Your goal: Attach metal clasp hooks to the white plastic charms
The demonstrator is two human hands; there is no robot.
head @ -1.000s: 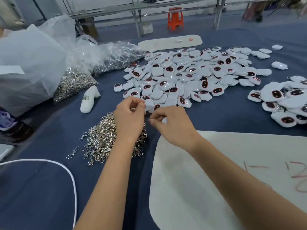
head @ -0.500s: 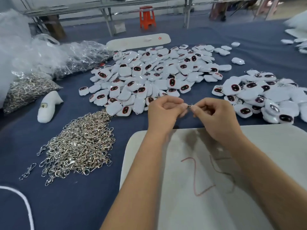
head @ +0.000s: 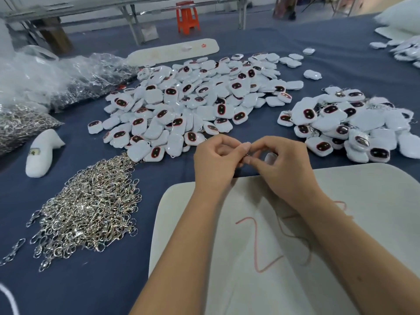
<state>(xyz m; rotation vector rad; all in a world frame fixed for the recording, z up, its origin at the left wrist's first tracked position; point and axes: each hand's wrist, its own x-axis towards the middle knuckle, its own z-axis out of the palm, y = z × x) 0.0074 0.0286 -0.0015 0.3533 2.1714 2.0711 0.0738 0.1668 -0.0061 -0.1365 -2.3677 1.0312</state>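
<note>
From the head view, the person is working just above the far edge of a pale board (head: 341, 223) scrawled with red marks, both hands meeting at the centre. The left hand (head: 216, 160) is curling its fingers and pinching something small between thumb and forefinger; the right hand (head: 284, 169) is curling in the same way and pinching at the same spot, where a glint of metal, a hook (head: 246, 158), is showing between the fingertips. Whether a charm is being held there too, I cannot tell; the fingers are hiding it. At about eleven o'clock from the hands the main heap of charms (head: 193, 105) is lying on the blue cloth (head: 295, 42), and at two o'clock a second heap (head: 345, 123) is sitting, some pieces there seeming to carry metal already. At eight o'clock the loose hooks (head: 91, 205) are spreading in a tangled pile, touching the nearest charms at its far tip. Farther left, bags (head: 56, 83) of more hardware are slumping. The hooks look light, stiff and slippery, and likely to snag one another, so lifting one by its body while thumbing the spring gate seems wisest. The charms look light, hard and glossy, best pinched by their edges, near whatever loop takes the hook.
</note>
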